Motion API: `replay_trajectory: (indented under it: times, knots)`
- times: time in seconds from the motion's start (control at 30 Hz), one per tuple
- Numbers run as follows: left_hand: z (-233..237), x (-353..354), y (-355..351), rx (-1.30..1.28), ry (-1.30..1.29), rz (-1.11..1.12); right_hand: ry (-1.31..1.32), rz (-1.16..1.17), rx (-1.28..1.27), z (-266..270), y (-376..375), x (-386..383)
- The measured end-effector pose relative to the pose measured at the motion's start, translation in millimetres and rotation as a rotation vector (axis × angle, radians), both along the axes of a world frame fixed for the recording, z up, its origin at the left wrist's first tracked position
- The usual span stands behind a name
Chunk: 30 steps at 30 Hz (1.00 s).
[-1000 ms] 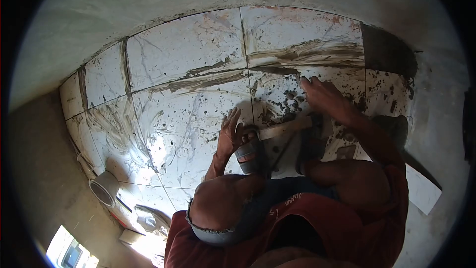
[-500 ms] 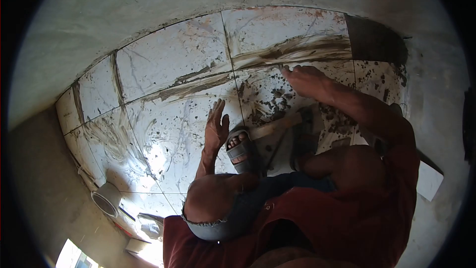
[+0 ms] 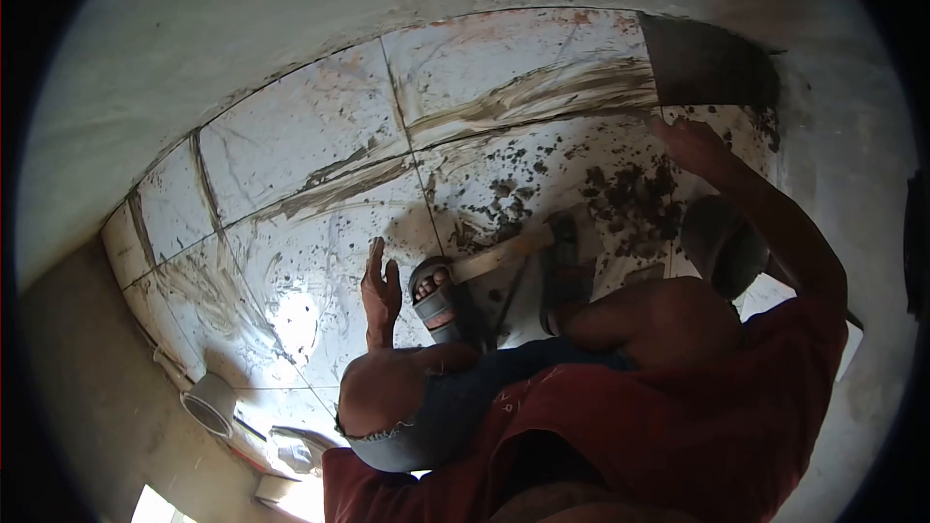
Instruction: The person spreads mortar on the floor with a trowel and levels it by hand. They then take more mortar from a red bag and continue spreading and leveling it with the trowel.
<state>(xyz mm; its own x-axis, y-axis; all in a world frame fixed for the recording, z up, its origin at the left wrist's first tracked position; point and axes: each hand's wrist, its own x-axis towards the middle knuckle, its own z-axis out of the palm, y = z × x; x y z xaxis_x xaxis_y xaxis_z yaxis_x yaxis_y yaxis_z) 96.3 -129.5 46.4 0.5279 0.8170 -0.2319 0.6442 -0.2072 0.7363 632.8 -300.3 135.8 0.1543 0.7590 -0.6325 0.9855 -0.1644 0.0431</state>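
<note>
Most of the seam (image 3: pixel 538 126) now lies behind the right hand (image 3: pixel 691 143), which has moved to the corner of the dark patch (image 3: pixel 712 63), upper right; it is curled, though I cannot tell whether it grips anything. The left hand (image 3: pixel 381 289), open, hovers over tile (image 3: pixel 334 218) that stretches wide leftward. Clods (image 3: pixel 635 208) and the wall (image 3: pixel 843 136) bound the right side.

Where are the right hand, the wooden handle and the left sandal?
Right hand (image 3: pixel 694 147), head view: back of the hand.
Wooden handle (image 3: pixel 500 256), head view: middle of its length.
Left sandal (image 3: pixel 433 301), head view: front strap.
</note>
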Motion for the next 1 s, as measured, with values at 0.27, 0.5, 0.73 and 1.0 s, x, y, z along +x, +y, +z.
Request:
replay_trajectory:
  times: [0.27, 0.5, 0.73, 1.0]
  knots:
    - [19.3, -4.5, 10.6, -0.126, 0.075, 0.138, -0.178, -0.069, -0.030, 9.2, -34.6, 48.6]
    - [-11.3, -45.5, -3.2, -0.235, 0.113, 0.266, -0.683, -0.341, -0.059, 70.2, -154.7, 187.5]
    - [-4.5, -27.3, 7.2, 0.056, 0.043, 0.242, -0.586, -0.308, 0.010, 78.4, -175.9, 185.7]
    - [-58.8, -237.4, -10.9, 0.442, 0.357, 1.091, 0.527, 0.060, 0.279, 32.7, 110.3, -141.2]
